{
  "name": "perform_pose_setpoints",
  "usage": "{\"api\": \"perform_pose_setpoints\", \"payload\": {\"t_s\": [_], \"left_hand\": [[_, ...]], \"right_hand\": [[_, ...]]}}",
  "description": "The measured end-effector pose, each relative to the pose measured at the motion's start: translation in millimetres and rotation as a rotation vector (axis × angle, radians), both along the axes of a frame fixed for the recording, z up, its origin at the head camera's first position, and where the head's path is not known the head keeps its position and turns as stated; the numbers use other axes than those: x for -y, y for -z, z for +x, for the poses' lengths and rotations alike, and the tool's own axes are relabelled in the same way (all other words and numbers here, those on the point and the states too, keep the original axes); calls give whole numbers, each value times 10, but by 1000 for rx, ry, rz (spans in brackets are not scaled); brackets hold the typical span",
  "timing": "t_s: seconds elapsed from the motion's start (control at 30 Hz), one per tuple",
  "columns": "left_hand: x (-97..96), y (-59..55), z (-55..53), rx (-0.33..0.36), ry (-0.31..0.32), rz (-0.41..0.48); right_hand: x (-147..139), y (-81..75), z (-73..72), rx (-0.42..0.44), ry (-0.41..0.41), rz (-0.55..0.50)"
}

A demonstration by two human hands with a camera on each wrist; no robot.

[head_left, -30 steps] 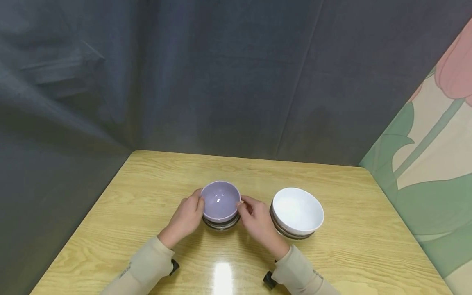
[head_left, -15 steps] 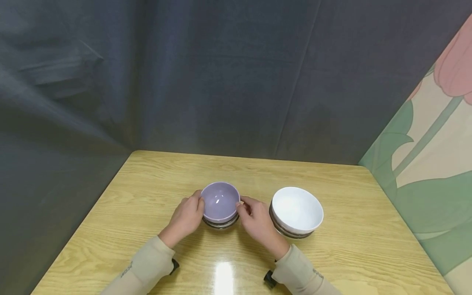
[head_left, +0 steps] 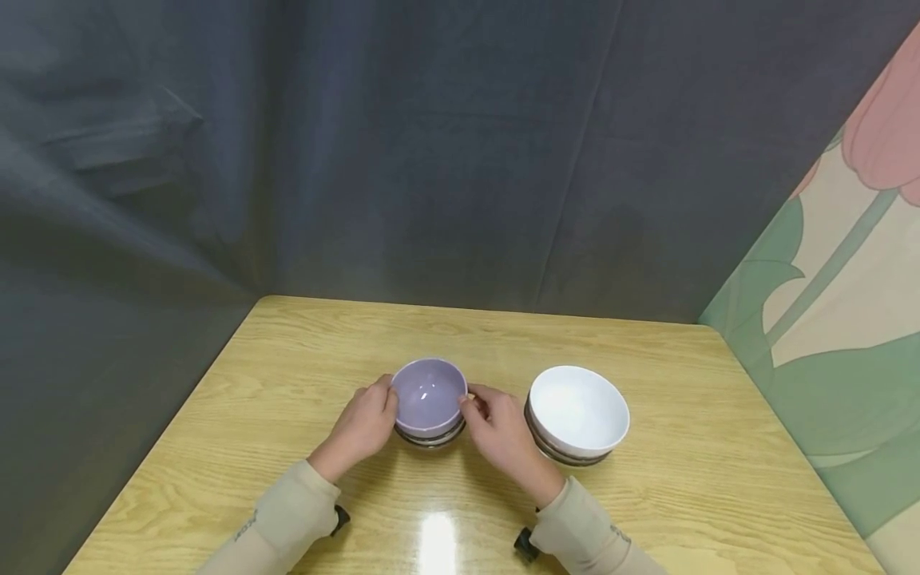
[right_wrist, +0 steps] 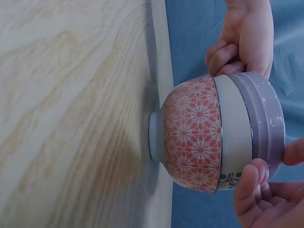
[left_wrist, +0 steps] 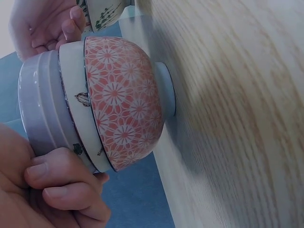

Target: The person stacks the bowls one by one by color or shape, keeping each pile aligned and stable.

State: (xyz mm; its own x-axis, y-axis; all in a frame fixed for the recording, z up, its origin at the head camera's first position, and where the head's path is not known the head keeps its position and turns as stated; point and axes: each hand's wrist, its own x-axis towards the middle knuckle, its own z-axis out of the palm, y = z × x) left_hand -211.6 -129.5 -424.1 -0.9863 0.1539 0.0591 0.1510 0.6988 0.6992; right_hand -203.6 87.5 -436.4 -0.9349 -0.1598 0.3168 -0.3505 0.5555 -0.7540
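Observation:
A purple bowl [head_left: 430, 393] sits nested at the top of a stack, its ridged side [left_wrist: 42, 99] showing in the left wrist view. Beneath it is a white bowl [right_wrist: 233, 128] with small painted plants, inside a red bowl [right_wrist: 194, 135] with white flower patterns that stands upright on the table. My left hand [head_left: 366, 419] holds the purple bowl by its left side, thumb at the rim. Opposite it, my right hand [head_left: 499, 427] pinches the right side, with thumb [right_wrist: 295, 151] at the rim and curled fingers [right_wrist: 259, 185] below.
Right of my right hand stands a second stack, a larger white bowl [head_left: 580, 409] on top of darker-rimmed bowls. The wooden table [head_left: 287, 343] meets a dark curtain [head_left: 446, 160] at the back. A floral panel [head_left: 848, 359] borders the right side.
The purple bowl has sunk slightly lower into the stack, both hands keeping their hold. The stack on the right stays where it was.

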Motion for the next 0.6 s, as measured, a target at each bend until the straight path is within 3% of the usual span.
{"api": "perform_pose_setpoints", "payload": {"t_s": [0.47,0.6], "left_hand": [[16,-26,-48,47,-2,26],[8,-28,-76,47,-3,-10]], "right_hand": [[21,-12,41,19,41,47],[47,-47,65,49,58,53]]}}
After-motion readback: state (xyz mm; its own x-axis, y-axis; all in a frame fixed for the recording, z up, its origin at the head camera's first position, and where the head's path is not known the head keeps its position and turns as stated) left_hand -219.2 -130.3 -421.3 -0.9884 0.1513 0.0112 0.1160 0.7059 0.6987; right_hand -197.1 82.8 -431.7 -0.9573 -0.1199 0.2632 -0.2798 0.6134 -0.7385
